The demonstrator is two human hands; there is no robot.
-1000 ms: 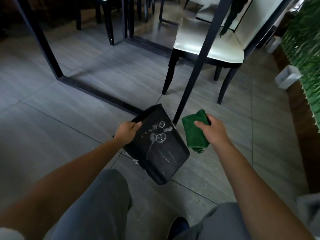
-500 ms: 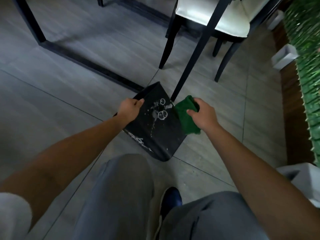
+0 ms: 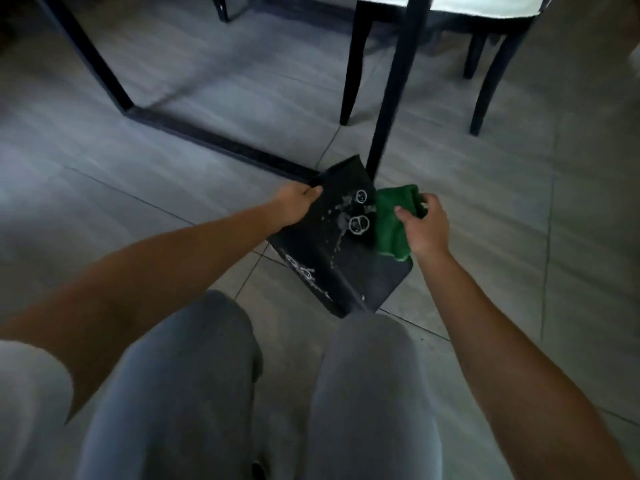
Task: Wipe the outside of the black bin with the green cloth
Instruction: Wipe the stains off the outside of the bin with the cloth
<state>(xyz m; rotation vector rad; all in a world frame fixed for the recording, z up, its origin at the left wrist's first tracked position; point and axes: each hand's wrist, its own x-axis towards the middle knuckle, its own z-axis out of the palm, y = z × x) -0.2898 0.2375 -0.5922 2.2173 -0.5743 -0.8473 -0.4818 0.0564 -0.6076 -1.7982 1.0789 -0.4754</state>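
Bin (image 3: 349, 268) tilted above floor, probably light and rigid; left hand (image 3: 296, 206) grips its rim, the best hold. Right hand (image 3: 424, 225) bunches soft green cloth (image 3: 391, 225) against its right side.

- Bare left forearm (image 3: 166, 268) ending in the left hand (image 3: 294, 206), at nine to eleven o'clock.
- Short whitish sleeve edge (image 3: 31, 393) at eight o'clock.
- Bare right forearm (image 3: 485, 341) ending in the right hand (image 3: 427, 230), at three o'clock.
- Loose grey fabric trousers (image 3: 194, 393) covering both knees at six o'clock.
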